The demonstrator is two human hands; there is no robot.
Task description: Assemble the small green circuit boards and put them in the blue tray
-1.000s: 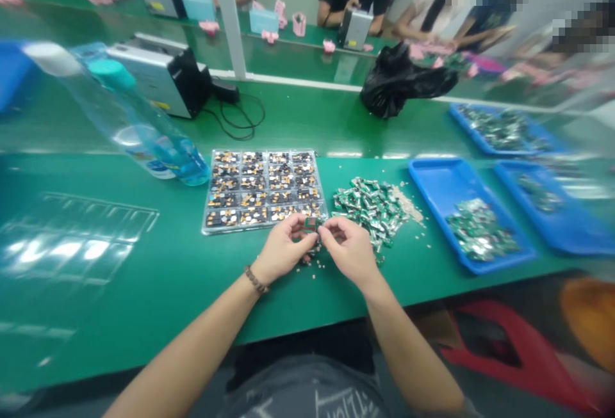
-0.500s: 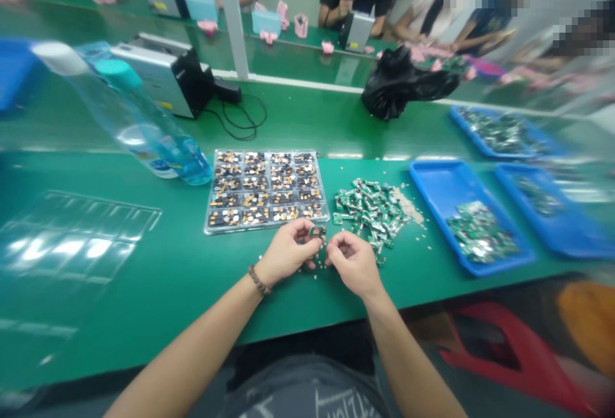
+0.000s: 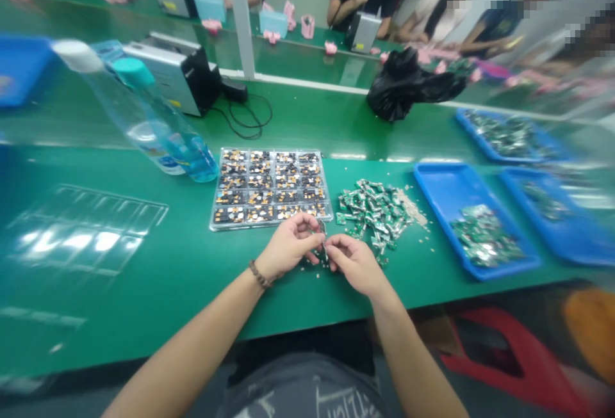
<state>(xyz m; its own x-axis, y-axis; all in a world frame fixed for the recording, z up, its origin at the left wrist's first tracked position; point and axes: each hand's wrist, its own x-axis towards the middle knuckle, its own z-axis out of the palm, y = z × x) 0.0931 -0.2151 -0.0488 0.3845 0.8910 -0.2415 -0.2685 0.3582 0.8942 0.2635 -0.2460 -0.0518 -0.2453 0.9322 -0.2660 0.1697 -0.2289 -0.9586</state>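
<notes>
Left hand (image 3: 288, 246) is pinching a small thin piece (image 3: 323, 232) edge-on, right hand (image 3: 354, 263) is bunching close at its near end! Just beyond, a clear compartment tray (image 3: 240, 226) is holding tiny parts; green boards (image 3: 372, 210) are lying heaped alongside, a blue tray (image 3: 439, 187) resting farther right.

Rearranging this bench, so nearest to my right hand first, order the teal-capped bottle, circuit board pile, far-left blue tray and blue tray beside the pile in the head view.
From your right hand:
1. Circuit board pile, just ahead.
2. Blue tray beside the pile, rightward.
3. Teal-capped bottle, ahead and left.
4. Far-left blue tray, at the picture's edge.
</notes>
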